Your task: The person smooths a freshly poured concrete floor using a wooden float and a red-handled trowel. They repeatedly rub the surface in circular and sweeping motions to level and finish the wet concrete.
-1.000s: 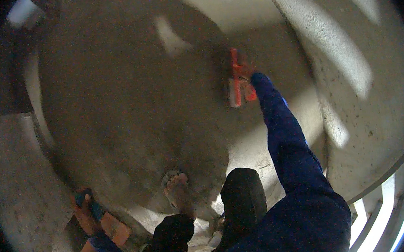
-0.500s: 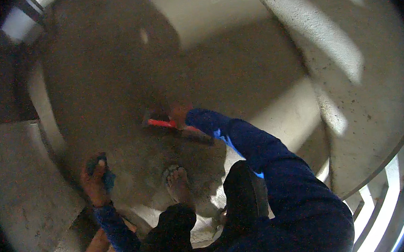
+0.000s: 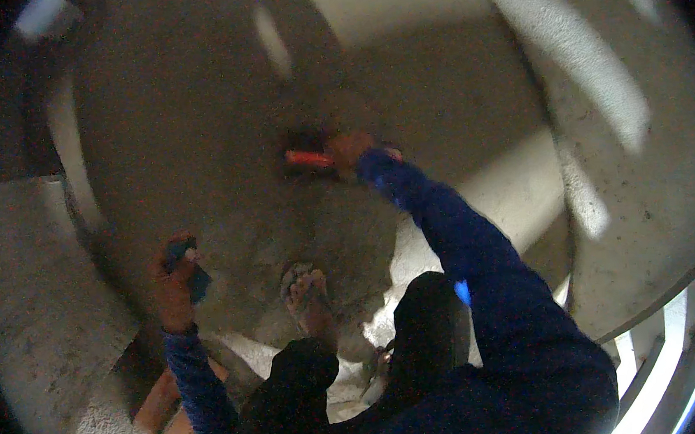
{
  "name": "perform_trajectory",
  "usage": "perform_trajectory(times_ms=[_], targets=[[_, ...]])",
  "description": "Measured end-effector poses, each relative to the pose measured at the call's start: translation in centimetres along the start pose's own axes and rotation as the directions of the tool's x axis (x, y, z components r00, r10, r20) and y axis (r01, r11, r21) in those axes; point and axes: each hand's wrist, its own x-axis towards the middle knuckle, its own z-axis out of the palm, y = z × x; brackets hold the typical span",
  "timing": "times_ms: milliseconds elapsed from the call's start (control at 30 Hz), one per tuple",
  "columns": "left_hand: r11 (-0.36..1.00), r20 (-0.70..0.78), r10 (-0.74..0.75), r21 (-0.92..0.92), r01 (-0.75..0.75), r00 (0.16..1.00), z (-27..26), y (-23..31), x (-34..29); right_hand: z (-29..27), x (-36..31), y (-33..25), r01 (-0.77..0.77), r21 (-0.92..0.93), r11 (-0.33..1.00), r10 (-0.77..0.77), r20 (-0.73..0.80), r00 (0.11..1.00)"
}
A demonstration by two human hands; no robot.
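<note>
My right hand (image 3: pixel 350 152) is closed round the red handle of a trowel (image 3: pixel 309 159), reaching out over grey cement (image 3: pixel 216 129). The trowel is blurred, and its dark blade hardly stands out from the cement in shadow. To the left, my left hand (image 3: pixel 175 290) is raised with its fingers curled round a small blue-green thing (image 3: pixel 199 284). That thing could be a cloth or a sponge; its kind does not show.
My bare foot (image 3: pixel 308 293) rests on the cement close to me. Orange bricks (image 3: pixel 159 407) lie by my left forearm. A curved ledge (image 3: pixel 645 216) runs along the right, with pale bars (image 3: pixel 665 354) beyond it. A grey slab (image 3: pixel 30 278) lies at the left.
My right hand and the trowel have moved farther away and slightly right across the cement. My left hand still holds the blue-green thing; the whole view has shifted a little.
</note>
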Motion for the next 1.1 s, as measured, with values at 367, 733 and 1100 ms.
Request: perform_trajectory(times_ms=[367, 733, 1100], targets=[[0.981, -0.226, -0.107, -0.182, 0.066, 0.968, -4.4, -4.3, -2.8, 13.1, -23.5, 22.3, -0.482, 0.663, 0.572, 0.658, -0.021, 0.753], [0.976, -0.336, -0.199, -0.157, 0.154, 0.920, -6.9, -2.8, -3.0, 1.5, 14.3, 15.9, 0.248, 0.835, 0.490, -0.022, -0.273, 0.962], [0.955, -0.179, -0.008, -0.292, -0.046, 0.984, -1.3, 1.3, 1.2, 1.9, 6.7, -11.0, 0.379, -0.070, 0.923, -0.374, 0.075, 0.924]])
